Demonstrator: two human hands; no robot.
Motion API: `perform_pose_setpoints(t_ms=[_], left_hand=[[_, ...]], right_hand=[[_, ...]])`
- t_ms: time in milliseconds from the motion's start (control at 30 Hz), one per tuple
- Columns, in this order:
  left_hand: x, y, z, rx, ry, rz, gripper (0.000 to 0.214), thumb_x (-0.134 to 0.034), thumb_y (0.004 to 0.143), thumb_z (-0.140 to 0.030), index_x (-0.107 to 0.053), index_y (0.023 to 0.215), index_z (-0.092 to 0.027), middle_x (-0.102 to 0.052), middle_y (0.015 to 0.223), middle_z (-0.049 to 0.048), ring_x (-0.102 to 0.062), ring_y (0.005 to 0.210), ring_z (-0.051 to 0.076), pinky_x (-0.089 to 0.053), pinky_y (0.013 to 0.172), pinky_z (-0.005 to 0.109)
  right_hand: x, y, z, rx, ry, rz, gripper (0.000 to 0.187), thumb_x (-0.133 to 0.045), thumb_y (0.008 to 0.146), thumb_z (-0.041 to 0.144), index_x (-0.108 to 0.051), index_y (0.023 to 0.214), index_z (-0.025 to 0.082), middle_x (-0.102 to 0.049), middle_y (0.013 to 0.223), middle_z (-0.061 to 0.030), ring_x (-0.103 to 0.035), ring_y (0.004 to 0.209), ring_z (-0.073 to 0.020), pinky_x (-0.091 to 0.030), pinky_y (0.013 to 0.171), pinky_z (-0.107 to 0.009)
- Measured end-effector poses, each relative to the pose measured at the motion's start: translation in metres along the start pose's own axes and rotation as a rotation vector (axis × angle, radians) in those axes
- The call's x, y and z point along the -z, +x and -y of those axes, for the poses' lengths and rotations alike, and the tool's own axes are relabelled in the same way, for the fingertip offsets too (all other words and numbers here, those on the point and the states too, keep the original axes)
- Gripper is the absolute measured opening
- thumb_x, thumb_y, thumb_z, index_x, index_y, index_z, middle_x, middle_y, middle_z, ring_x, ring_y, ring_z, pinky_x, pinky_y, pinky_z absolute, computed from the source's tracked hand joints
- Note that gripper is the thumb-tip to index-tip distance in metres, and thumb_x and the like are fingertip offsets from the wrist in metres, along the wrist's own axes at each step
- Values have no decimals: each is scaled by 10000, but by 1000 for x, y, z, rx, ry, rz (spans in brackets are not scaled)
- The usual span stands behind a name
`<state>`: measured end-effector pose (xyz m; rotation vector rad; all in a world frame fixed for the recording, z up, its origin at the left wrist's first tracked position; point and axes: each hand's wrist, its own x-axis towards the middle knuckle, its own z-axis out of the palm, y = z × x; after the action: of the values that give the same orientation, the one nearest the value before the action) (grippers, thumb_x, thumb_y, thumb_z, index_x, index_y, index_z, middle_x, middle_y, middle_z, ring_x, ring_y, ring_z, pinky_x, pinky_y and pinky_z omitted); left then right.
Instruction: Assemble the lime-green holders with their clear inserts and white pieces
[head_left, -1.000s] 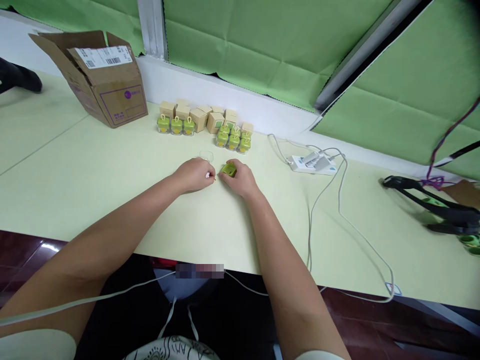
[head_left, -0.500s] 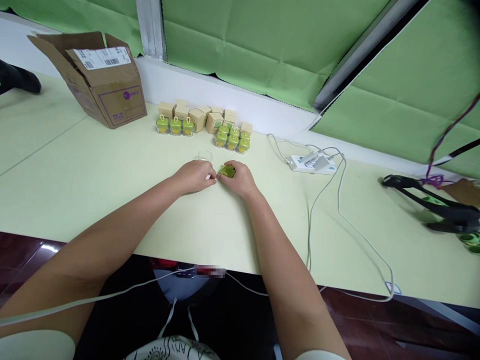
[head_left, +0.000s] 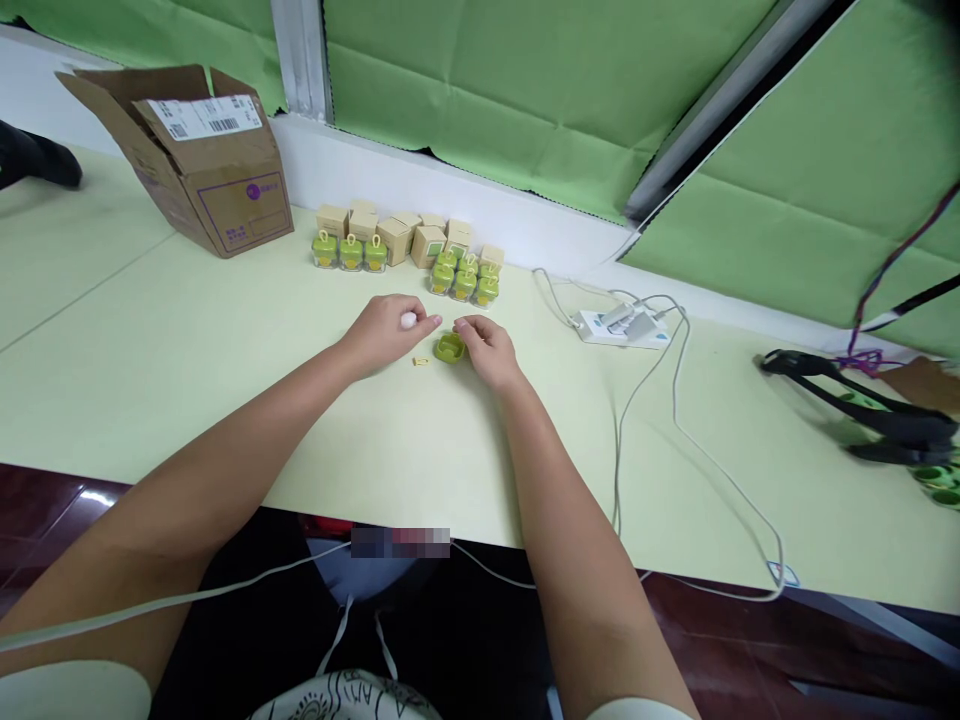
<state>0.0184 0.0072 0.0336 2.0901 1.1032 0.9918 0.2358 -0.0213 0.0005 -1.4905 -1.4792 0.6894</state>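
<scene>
My left hand [head_left: 384, 333] pinches a small white object [head_left: 408, 320] between its fingers, lifted a little off the pale green table [head_left: 187, 400]. A small yellow piece [head_left: 421, 361] lies on the table below those fingertips. My right hand [head_left: 486, 352] is beside an olive-green rounded part [head_left: 448, 348], with its fingertips just by the part's right side. The two hands stand apart, with the green part nearest the right hand. A clear plastic piece seen earlier is hidden behind my left hand.
Tan small boxes [head_left: 397, 238] and green jars with loops [head_left: 465, 283] stand close ahead, by an open cardboard box [head_left: 240, 190]. A white power strip [head_left: 619, 327] trails cables across the table. A black strap tool [head_left: 862, 410] lies at right.
My right hand has let go of the green part, which now rests on the table. My hands have moved apart, the left lifting the white object and uncovering the yellow piece.
</scene>
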Motion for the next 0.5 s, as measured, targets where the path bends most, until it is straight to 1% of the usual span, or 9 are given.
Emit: perform_pose_setpoints(t_ms=[33, 100, 133, 200, 267, 367, 433, 500], left_hand=[[0, 1, 0, 18, -85, -26, 297, -601, 940, -460, -697, 825, -203, -699, 862, 43, -596, 797, 196, -473, 782, 343], [-1, 5, 3, 62, -281, -16, 207, -536, 924, -343, -685, 895, -202, -679, 899, 35, -580, 766, 174, -483, 748, 330], [-2, 7, 5, 90, -380, 6, 189, -514, 897, -286, -679, 935, -203, -664, 903, 29, -567, 734, 161, -483, 717, 319], [-4, 10, 7, 143, -532, 43, 224, -509, 841, -220, -664, 1002, -204, -636, 885, 19, -546, 678, 139, -473, 661, 299], [-7, 10, 6, 178, -610, 59, 250, -535, 833, -205, -651, 1054, -197, -632, 885, 16, -561, 671, 128, -486, 650, 288], [-10, 6, -2, 196, -677, 61, 281, -615, 865, -228, -626, 1143, -187, -676, 999, 33, -645, 745, 127, -552, 716, 297], [-11, 3, -6, 202, -724, 70, 316, -676, 875, -247, -612, 1178, -182, -703, 1070, 51, -703, 819, 143, -587, 783, 319], [-12, 1, -9, 216, -767, 95, 336, -716, 887, -274, -613, 1191, -175, -732, 1069, 63, -731, 869, 160, -606, 832, 340]], right_hand=[[0, 0, 1, 9, 7, -48, 470, -583, 887, 651, -716, 974, 209, -761, 1010, -68, -674, 962, -224, -546, 915, -391], [-1, 0, 4, 36, 1, -126, 436, -591, 886, 616, -708, 1017, 217, -764, 1070, -82, -679, 1008, -235, -553, 930, -401], [-1, -1, 7, 65, -8, -150, 416, -602, 886, 590, -704, 1052, 223, -762, 1093, -86, -683, 1022, -238, -557, 936, -406], [-4, -5, 13, 158, -36, -161, 378, -627, 887, 529, -696, 1119, 240, -755, 1134, -88, -690, 1053, -243, -563, 959, -422], [-7, -9, 21, 275, -85, -138, 359, -664, 882, 486, -693, 1159, 259, -746, 1168, -91, -686, 1091, -256, -562, 994, -448], [-14, -16, 32, 404, -172, -94, 364, -740, 854, 453, -697, 1170, 277, -741, 1191, -100, -662, 1119, -286, -553, 1039, -490], [-19, -18, 37, 439, -198, -103, 351, -757, 845, 428, -699, 1155, 273, -738, 1174, -104, -653, 1096, -290, -555, 1043, -496], [-21, -19, 39, 436, -199, -134, 312, -733, 858, 410, -702, 1133, 266, -732, 1139, -105, -653, 1053, -282, -571, 1016, -488]])
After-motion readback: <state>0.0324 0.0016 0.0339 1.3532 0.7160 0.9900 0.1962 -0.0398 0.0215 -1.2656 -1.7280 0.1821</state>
